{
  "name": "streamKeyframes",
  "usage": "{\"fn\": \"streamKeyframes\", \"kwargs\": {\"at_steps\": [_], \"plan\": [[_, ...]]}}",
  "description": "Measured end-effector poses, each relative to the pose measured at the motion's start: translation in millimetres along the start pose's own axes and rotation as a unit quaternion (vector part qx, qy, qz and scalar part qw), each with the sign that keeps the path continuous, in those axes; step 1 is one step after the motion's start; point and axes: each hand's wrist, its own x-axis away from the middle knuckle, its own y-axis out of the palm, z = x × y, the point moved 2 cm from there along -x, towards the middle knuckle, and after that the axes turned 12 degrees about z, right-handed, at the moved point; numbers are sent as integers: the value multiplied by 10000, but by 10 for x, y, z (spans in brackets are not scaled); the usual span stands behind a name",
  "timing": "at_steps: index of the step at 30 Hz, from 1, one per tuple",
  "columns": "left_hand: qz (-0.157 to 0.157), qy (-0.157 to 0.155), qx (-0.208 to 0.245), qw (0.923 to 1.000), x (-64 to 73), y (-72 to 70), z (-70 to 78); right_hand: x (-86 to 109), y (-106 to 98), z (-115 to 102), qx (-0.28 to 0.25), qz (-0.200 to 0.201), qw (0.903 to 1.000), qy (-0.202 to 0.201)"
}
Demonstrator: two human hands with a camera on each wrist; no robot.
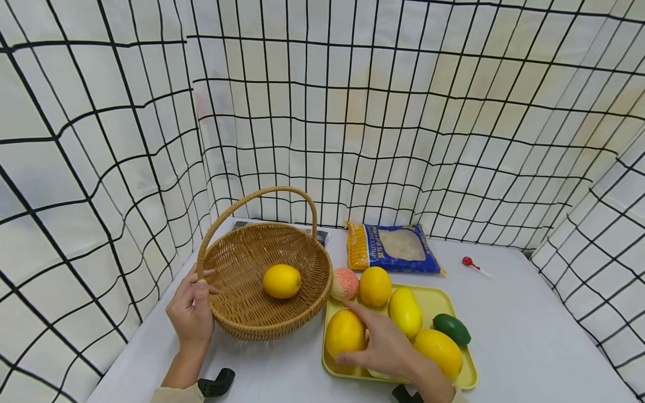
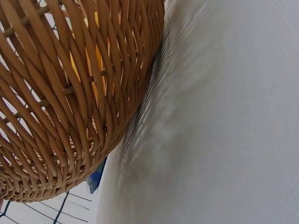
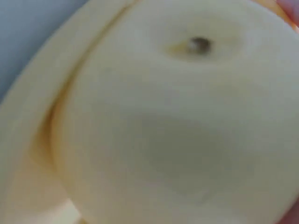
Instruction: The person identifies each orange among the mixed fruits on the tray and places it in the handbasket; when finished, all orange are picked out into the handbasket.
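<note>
Two hands working: right hand (image 1: pixel 385 344) grip curled round a yellow fruit (image 1: pixel 345 334) at the near-left of the tray (image 1: pixel 434 299), left holds the basket (image 1: pixel 239 296) by its rim, one lemon (image 1: pixel 281 281) inside. Step looks like picking; next move calls for a secure hold, then lifting clear. Peach (image 1: pixel 345 284) and orange (image 1: pixel 375 286) crowd behind; basket rim in the way. Blue-yellow bag (image 1: pixel 395 249) farther back.

The basket (image 1: pixel 237 268) is a golden-brown weave, the held fruit (image 1: pixel 344 337) yellow, the tray (image 1: pixel 433 298) paler yellow, the peach (image 1: pixel 345 284) speckled pink, the bag (image 1: pixel 395 250) blue and yellow, the lollipop (image 1: pixel 468 261) red.
</note>
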Motion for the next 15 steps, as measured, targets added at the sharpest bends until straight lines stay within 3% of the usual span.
{"fn": "streamKeyframes", "kwargs": {"at_steps": [5, 15], "plan": [[17, -2, -51, 10000, 5, -17, -74, -22, -47, -42, -326, 167, 9992, -127], [36, 2, 114, 9999, -40, 4, 191, -112, -280, -204, -1022, 902, 9899, -384]]}}
